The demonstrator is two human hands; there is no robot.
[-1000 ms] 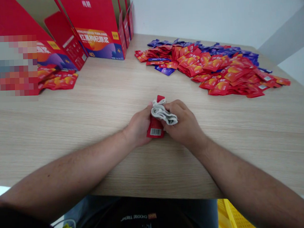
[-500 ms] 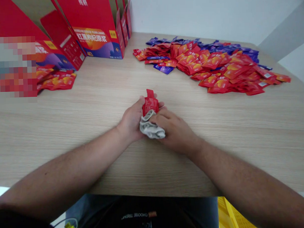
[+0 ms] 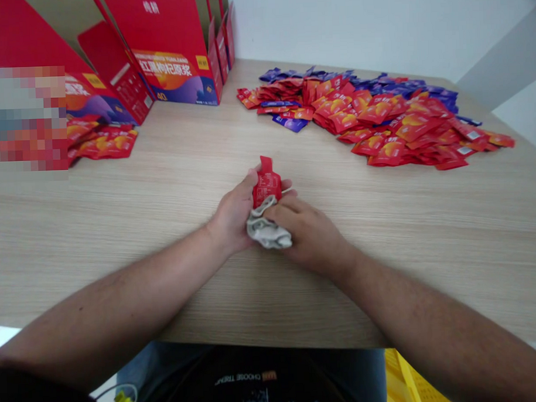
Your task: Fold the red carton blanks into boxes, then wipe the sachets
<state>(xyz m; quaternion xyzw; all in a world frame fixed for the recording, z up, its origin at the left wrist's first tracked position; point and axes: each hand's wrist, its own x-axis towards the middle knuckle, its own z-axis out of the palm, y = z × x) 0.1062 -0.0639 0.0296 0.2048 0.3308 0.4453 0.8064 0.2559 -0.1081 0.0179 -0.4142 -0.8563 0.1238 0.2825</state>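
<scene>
A small red spouted pouch (image 3: 266,186) with pale print lies back side up across my left hand (image 3: 236,217), its narrow neck pointing away from me. The left thumb rests along the pouch's edge, and the fingers curve underneath it, their tips showing on the right. In my right hand (image 3: 310,232) is a crumpled grey-white cloth (image 3: 269,230), gripped between thumb and fingers. This cloth lies on the lower end of the pouch and covers it. Both hands meet just above the table.
A wide heap of red and purple pouches (image 3: 392,120) spreads over the back right of the table (image 3: 119,212). Red cartons (image 3: 170,58) stand at the back left, with more red pouches (image 3: 110,142) before them. A yellow crate (image 3: 401,378) is below the table's front edge.
The cloth's upper edge sits slightly lower on the pouch, showing a little more of its print. Otherwise the hands keep nearly the same pose; the whole view has shifted slightly.
</scene>
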